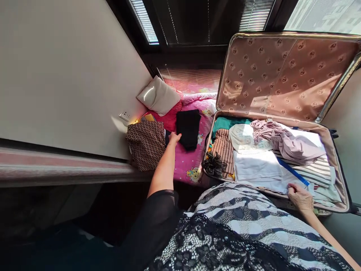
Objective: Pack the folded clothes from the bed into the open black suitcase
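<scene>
My left hand (pixel 174 138) reaches down to the pink bedding, between a brown patterned garment (pixel 146 145) and a folded black garment (pixel 188 129). Its fingers look curled beside a bit of dark cloth (pixel 167 137); what they grip is hidden. At the front rim of the open suitcase (pixel 342 188), my right hand (pixel 301 197) is closed, its fingertips pinching a white garment (pixel 284 184). Inside the case lie a striped brown garment (pixel 224 145), a crumpled mauve garment (pixel 299 145), a cream printed cloth (pixel 244 138) and a black ruffled item (pixel 213 164).
The suitcase lid (pixel 270 75) stands raised near the window. A pale cushion (pixel 159 96) leans in the corner on the pink bedding (pixel 182 163). To the left is a white wall (pixel 70 75) with a socket (pixel 125 116). Blue strap-like cloth (pixel 293 171) crosses the packed clothes.
</scene>
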A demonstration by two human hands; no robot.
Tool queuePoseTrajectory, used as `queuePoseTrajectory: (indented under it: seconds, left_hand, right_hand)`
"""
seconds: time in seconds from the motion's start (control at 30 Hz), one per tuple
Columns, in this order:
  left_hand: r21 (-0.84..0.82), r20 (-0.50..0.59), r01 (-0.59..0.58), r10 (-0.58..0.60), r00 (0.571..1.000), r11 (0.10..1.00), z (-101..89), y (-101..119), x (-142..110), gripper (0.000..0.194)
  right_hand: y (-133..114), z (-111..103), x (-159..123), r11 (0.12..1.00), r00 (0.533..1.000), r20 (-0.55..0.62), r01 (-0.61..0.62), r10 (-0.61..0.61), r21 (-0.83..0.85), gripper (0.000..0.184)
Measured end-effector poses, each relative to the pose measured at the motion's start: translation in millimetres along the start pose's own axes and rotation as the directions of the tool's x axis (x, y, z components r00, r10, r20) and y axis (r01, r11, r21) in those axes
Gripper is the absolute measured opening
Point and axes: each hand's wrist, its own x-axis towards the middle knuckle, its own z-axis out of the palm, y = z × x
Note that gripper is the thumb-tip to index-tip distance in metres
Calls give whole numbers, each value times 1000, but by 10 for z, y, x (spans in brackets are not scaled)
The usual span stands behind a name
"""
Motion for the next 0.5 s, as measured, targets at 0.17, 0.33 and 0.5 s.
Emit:
queuePoseTrajectory:
  seconds: [0.17, 0.33, 0.5]
  left_hand:
    - [-59, 12, -135, 136, 991, 989, 432, 240, -356, 45]
    - [-327, 167, -382, 450, 877, 865, 1032, 730, -1074, 36]
    - [-435, 373, -574, 718, 587, 694, 1709, 1326, -1852, 35]
  right_hand:
    - [-468, -243, 3, 992, 997, -77, -22, 32, 127, 37]
    - [-1036, -592, 603, 987, 972, -233, 61, -25, 150, 103]
    - [-1474, -647, 1147, 963, 980, -117, 181, -161, 198, 114]
